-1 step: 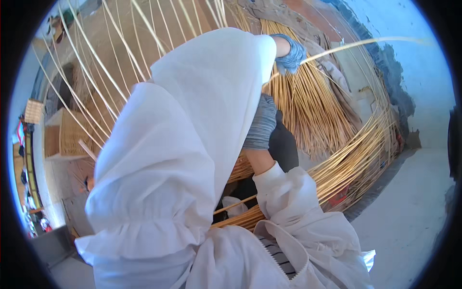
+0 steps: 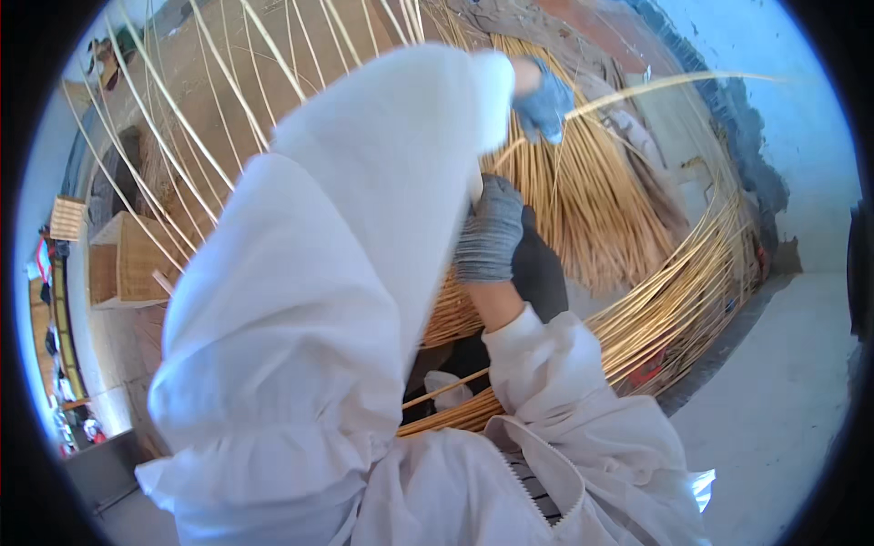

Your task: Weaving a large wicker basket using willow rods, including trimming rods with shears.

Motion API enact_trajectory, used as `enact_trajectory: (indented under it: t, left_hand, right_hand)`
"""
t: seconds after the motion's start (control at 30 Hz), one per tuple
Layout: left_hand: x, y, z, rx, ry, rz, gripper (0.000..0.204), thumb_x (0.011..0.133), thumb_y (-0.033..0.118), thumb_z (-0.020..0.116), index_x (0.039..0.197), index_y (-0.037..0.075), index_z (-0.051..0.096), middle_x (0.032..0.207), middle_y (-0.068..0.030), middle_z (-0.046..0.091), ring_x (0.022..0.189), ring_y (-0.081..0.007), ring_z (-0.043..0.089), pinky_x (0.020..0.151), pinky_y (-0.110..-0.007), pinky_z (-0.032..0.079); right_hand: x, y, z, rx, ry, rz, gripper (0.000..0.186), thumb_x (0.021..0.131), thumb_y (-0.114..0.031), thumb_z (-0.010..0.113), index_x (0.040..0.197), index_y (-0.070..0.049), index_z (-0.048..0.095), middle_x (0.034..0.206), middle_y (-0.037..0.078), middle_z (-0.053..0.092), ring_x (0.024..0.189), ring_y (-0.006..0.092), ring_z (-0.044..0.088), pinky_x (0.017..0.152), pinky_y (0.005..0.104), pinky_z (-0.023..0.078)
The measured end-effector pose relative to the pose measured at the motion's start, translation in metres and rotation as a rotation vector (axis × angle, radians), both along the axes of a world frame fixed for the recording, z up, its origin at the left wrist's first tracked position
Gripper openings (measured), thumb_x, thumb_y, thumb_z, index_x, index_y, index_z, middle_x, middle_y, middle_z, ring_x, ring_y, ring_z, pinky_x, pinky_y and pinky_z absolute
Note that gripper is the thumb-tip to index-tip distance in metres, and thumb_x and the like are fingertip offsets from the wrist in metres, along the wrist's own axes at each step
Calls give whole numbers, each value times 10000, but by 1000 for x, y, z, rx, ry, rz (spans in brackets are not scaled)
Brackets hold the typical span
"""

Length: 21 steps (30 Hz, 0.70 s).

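A: Left grip [image 2: 543,102] first. What do you have in it?

B: You've got it closed round one pale wicker rod [image 2: 637,92], fingers curled over, blue-grey knit on the hand. The long end sweeps out to the right of that grip, bowed, thinning toward the blue-white wall [image 2: 801,173]. A short piece shows at the grip's lower left.

A: And your right grip [image 2: 492,229]?

B: Below the left one and a bit left of it, grey knit, fingers bent in. Can't tell if you hold anything there; the fingertips are out of sight.

A: What's around your grips?

B: Behind the left grip and down to the right of the right one, a fan of loose wicker rods [image 2: 592,209]. Just right of your right grip, dark cloth [image 2: 539,273]. Below that grip, brown wickerwork [image 2: 458,309], partly covered by your white left sleeve [image 2: 300,300]. Lower right of both grips, a curved bundle of rods [image 2: 655,318] running behind your right sleeve [image 2: 555,382].

A: Left side?

B: Well left of your left grip, long pale stakes [image 2: 187,109] splay up beyond the sleeve, spaced apart. Farther left and lower, a brown woven box [image 2: 146,259], with a small woven panel [image 2: 66,218] near it, up and left.
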<state>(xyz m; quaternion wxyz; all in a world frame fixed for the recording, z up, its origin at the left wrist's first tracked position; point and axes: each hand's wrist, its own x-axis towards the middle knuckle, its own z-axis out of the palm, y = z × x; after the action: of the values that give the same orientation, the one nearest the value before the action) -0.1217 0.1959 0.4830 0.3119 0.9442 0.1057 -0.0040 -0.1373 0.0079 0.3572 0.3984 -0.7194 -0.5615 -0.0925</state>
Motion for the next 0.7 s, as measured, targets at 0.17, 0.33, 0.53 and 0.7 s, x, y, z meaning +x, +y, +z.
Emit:
enact_trajectory:
  t: [0.17, 0.33, 0.53, 0.7]
  left_hand:
    - [-131, -50, 59, 399, -157, 36, 404, 863, 262, 605, 1160, -4, 541, 1000, -182, 645, 815, -266, 646, 705, -357, 553]
    - [-335, -262, 0, -440, -1, 367, 470, 947, 374, 457, 1256, 24, 514, 1215, -163, 575, 1095, -253, 574, 959, -374, 447]
    - [-463, -419, -159, -241, 263, 839, 322, 907, 298, 558, 1059, 27, 642, 926, -145, 669, 905, -284, 634, 817, -364, 494]
    - [-457, -387, -109, -463, -133, 738, 182, 864, 150, 604, 995, 41, 668, 840, -110, 685, 757, -246, 652, 688, -319, 510]
  right_hand:
    - [34, -3, -24, -344, -106, 2, 311, 748, -277, 647, 917, -32, 556, 659, 138, 608, 620, 356, 603, 604, 449, 497]
    - [29, -31, 28, -290, 222, 419, 464, 806, -348, 654, 1118, -19, 551, 906, 161, 657, 821, 274, 649, 721, 382, 527]
    - [-32, -185, 14, -542, -266, 1026, 261, 786, -247, 651, 982, -75, 665, 884, 111, 663, 840, 291, 628, 795, 379, 495]
    - [-13, -210, 12, -310, -232, 803, 267, 718, -78, 666, 985, -85, 669, 910, 98, 668, 833, 276, 618, 773, 382, 472]
